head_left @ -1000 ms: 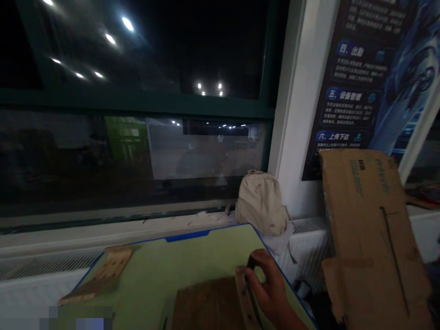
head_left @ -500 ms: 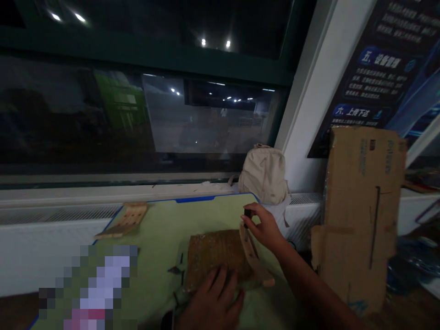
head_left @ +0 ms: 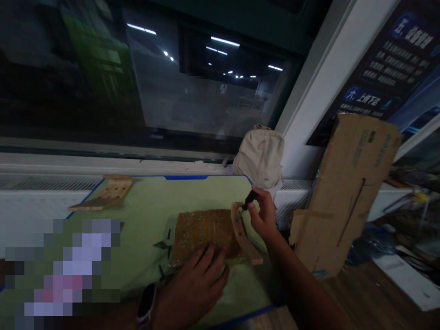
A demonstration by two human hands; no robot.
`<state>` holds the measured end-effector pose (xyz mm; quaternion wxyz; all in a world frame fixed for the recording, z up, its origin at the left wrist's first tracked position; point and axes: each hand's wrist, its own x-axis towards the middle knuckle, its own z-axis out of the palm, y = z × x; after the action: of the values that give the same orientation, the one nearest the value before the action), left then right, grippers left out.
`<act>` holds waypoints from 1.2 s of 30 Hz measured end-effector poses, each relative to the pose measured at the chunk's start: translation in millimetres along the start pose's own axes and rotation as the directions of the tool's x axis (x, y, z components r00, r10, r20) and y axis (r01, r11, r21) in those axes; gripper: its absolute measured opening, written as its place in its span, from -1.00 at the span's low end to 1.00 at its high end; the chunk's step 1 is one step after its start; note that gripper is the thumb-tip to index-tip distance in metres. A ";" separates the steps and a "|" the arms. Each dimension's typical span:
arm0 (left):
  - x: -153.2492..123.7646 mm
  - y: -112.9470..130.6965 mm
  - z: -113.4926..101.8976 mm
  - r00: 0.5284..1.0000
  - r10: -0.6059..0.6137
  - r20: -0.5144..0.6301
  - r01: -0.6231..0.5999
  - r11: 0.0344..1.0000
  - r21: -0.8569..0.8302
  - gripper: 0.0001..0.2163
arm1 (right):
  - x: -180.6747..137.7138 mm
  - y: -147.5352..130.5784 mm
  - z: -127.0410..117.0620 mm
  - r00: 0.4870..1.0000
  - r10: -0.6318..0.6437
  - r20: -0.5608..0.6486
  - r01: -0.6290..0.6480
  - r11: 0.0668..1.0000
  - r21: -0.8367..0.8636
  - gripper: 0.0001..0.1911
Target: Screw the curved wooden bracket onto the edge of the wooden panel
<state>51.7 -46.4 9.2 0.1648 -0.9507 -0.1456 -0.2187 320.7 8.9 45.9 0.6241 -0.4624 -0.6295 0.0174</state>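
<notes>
My right hand point(head_left: 264, 217) grips the black handle of a screwdriver point(head_left: 248, 200). The tool leans, and its metal shaft points down at the upper part of a curved wooden strip point(head_left: 246, 245) with holes. That strip lies along the right edge of a flat brown slab point(head_left: 199, 229), which looks wrapped in shiny tape. With fingers spread, my left hand point(head_left: 199, 279) rests on the slab's near side; a dark-faced band point(head_left: 147, 302) circles its wrist. Left of the slab lie several small dark pieces point(head_left: 165, 246), too blurred to name.
A pale green tabletop point(head_left: 147, 197) with a blue edge carries a second curved wooden piece point(head_left: 115, 192) at its far left corner. Beyond stand a beige backpack point(head_left: 259, 151) and a window. A tall cardboard sheet point(head_left: 343, 197) leans at the right. Pixelation hides the lower left.
The screwdriver has gone from nearly upright to tilted, its handle now leaning right. My left hand still lies on the slab. My view has dipped, so the scene sits higher in the picture.
</notes>
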 end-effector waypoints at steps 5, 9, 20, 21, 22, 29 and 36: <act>2.0 0.9 -0.4 0.999 -0.010 -0.050 0.011 1.000 0.013 -0.68 | -5.3 -17.6 6.8 0.993 0.006 0.114 -0.020 0.992 0.122 -0.72; 2.8 0.5 -2.2 0.999 -0.016 -0.030 0.017 1.000 0.023 -0.67 | -2.2 -17.2 7.4 0.996 -0.018 -0.085 0.019 1.000 0.003 -0.76; 5.9 -1.9 -3.5 0.996 -0.008 -0.087 0.013 0.998 0.061 -0.64 | -6.5 -25.7 7.7 0.999 -0.007 0.048 0.000 0.990 0.140 -0.82; 6.0 -2.2 -4.2 0.997 0.001 -0.080 0.005 0.998 0.064 -0.63 | -6.0 -25.0 8.5 1.000 -0.015 -0.004 0.016 0.993 0.115 -0.84; 6.0 -2.4 -4.7 0.997 0.002 -0.078 0.003 0.998 0.066 -0.64 | -4.7 -23.2 8.0 0.998 -0.028 -0.060 0.032 0.997 0.075 -0.85; 4.1 -1.7 -1.6 0.995 0.000 -0.104 0.006 0.999 0.054 -0.66 | -0.9 -20.2 -0.3 0.991 -0.136 -0.013 0.136 0.991 -0.022 -0.79; 0.9 0.7 2.6 0.996 0.000 -0.092 0.006 0.998 0.067 -0.68 | -9.0 -25.6 8.5 0.991 -0.135 0.005 0.134 0.987 0.087 -0.73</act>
<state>53.7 -45.9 7.2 0.2026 -0.9334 -0.1467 -0.2575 297.7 -6.5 52.3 0.6399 -0.3912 -0.6614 0.0051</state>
